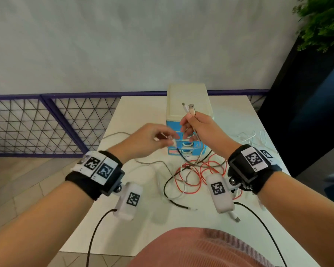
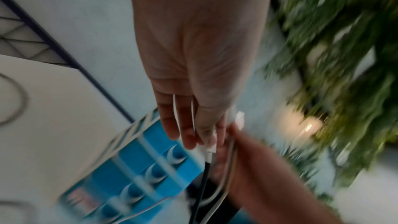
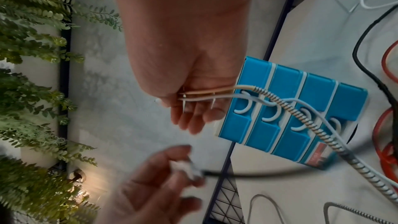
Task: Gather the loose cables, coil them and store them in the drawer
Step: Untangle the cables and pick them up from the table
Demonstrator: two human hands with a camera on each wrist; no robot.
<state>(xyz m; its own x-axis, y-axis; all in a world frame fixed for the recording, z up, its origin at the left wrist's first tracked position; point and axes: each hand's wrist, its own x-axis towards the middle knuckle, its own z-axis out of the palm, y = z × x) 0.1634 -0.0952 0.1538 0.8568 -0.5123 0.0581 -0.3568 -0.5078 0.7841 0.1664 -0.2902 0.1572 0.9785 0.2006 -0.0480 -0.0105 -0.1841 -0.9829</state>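
**Both hands raised over a cable-strewn table, each pinching a cable end**

Pale grey wall [image 1: 123, 45] across the upper frame of the head view, with a purple-framed wire fence [image 1: 37, 124] at left and green foliage [image 1: 324, 22] in the upper right corner. White table [image 1: 139, 112] filling the centre and lower middle. Small drawer unit [image 1: 189, 105] standing at mid-frame toward the table's far edge: cream top, blue drawer fronts with white curved handles, all drawers closed as seen from the right wrist. Pink ribbed clothing at bottom centre.

Loose cables spread on the table below and beside the drawer unit: red cable [image 1: 193, 174] in loops at centre right, black cable [image 1: 168, 191] curving through it toward the lower middle, grey braided cable [image 1: 154, 162] trailing left, thin white cable [image 1: 251, 135] bunched at the right edge.

Right hand [image 1: 204, 128] raised in front of the drawer unit, fingers curled and pinching two cables together: a striped braided cable [image 3: 305, 117] and a thin white one, their connectors [image 1: 189, 108] sticking up above the fingers. Both cables hanging down to the heap on the table.

Left hand [image 1: 148, 139] level with it, at centre left, thumb and fingertips pinching a small white connector [image 3: 185, 168] with a black lead running from it; blurred in every view.
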